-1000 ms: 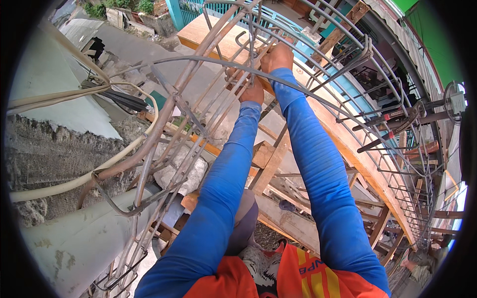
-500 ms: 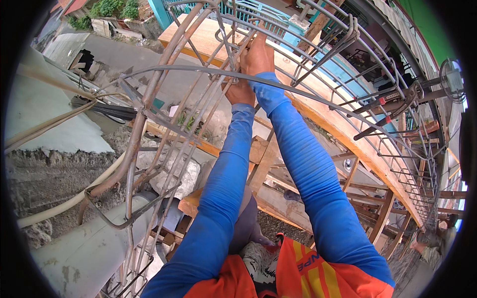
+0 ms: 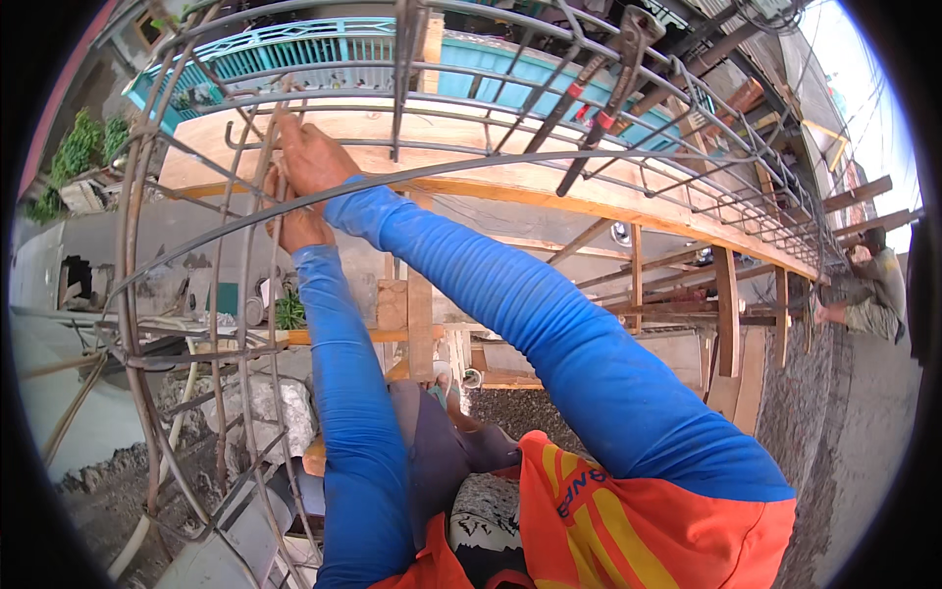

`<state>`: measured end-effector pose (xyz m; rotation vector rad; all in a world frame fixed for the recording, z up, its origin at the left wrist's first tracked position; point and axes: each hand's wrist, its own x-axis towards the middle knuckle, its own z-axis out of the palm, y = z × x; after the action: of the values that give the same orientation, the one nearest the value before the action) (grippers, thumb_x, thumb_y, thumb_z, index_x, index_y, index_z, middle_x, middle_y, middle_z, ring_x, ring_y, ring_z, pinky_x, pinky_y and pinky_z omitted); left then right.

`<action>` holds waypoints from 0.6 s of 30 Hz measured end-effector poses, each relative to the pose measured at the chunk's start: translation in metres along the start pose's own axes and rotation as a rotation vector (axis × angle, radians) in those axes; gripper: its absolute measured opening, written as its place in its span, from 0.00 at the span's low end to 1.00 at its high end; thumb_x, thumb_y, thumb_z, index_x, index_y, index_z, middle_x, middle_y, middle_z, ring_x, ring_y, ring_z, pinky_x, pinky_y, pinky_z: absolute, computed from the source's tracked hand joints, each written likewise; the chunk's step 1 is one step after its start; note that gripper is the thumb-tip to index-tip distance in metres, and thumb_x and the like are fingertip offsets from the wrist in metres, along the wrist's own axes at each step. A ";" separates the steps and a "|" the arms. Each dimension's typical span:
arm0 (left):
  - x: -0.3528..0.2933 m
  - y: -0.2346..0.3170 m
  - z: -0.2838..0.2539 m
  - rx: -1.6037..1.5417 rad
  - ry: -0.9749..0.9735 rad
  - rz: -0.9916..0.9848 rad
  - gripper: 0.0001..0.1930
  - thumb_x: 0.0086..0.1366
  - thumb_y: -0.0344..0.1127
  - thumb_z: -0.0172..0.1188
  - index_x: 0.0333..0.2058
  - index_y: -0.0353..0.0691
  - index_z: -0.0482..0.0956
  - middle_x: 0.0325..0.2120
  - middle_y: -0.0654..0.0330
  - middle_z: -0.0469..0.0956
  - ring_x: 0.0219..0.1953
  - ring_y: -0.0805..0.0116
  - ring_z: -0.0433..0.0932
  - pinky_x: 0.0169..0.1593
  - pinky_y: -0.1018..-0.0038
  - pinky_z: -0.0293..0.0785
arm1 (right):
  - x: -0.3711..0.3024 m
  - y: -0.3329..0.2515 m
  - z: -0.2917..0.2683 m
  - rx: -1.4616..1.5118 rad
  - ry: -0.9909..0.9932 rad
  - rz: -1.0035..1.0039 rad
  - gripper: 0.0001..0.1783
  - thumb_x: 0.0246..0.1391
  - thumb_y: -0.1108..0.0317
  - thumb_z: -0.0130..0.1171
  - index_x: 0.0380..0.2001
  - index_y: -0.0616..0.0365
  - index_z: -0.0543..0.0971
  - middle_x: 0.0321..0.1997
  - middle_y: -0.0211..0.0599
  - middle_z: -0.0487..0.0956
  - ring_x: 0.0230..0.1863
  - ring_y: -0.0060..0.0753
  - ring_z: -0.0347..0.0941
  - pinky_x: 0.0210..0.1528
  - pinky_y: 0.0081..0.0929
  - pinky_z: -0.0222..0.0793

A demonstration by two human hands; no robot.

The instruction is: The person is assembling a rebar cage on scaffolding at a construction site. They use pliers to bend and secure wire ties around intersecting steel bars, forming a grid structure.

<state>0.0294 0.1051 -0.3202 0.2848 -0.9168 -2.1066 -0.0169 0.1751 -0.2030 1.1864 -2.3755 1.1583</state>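
Both my hands are at the corner where an upright rebar cage (image 3: 130, 255) meets a long horizontal rebar cage (image 3: 471, 71). My right hand (image 3: 316, 157) is closed round a thin steel bar, its fingers curled near the bar's upper end. Just below it, my left hand (image 3: 297, 226) is closed on steel bars of the same corner; its fingertips are partly hidden. A loose-looking grey bar (image 3: 530, 157) curves across in front of my right wrist. Hanging on the horizontal cage to the right is a plier-like cutting tool (image 3: 620, 83) with dark, red-banded handles.
A wooden plank (image 3: 451, 157) runs under the horizontal cage, on timber props (image 3: 724, 309). Broken concrete (image 3: 260, 417) lies at lower left. Another person (image 3: 876, 285) is at the far right. Beyond the plank stands a turquoise railing (image 3: 265, 64).
The view has swung to the right, so my hands and the upright cage now appear farther left. Both hands stay closed at the bars, and the other person shows more fully.
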 end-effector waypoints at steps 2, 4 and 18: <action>0.014 -0.008 -0.026 0.027 0.073 -0.147 0.22 0.73 0.40 0.46 0.61 0.38 0.65 0.59 0.52 0.70 0.56 0.59 0.74 0.58 0.62 0.75 | -0.001 -0.004 0.008 0.036 0.029 -0.028 0.25 0.50 0.75 0.56 0.52 0.66 0.64 0.38 0.61 0.76 0.44 0.60 0.73 0.45 0.47 0.74; 0.009 -0.002 -0.025 -0.032 0.091 -0.233 0.22 0.73 0.41 0.45 0.62 0.38 0.64 0.59 0.51 0.70 0.56 0.59 0.74 0.59 0.62 0.74 | -0.007 -0.004 -0.002 0.080 0.049 -0.062 0.24 0.48 0.76 0.58 0.49 0.66 0.66 0.39 0.60 0.76 0.48 0.57 0.72 0.46 0.45 0.74; -0.005 0.009 -0.010 -0.074 0.117 -0.445 0.25 0.75 0.45 0.36 0.65 0.38 0.59 0.62 0.50 0.66 0.62 0.57 0.68 0.65 0.60 0.64 | 0.003 -0.026 0.009 -0.058 0.079 0.336 0.34 0.46 0.73 0.65 0.55 0.66 0.63 0.43 0.64 0.74 0.45 0.61 0.75 0.49 0.46 0.72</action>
<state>0.0430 0.0999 -0.3213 0.6131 -0.7532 -2.4908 0.0023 0.1570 -0.1931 0.7253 -2.5933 1.1946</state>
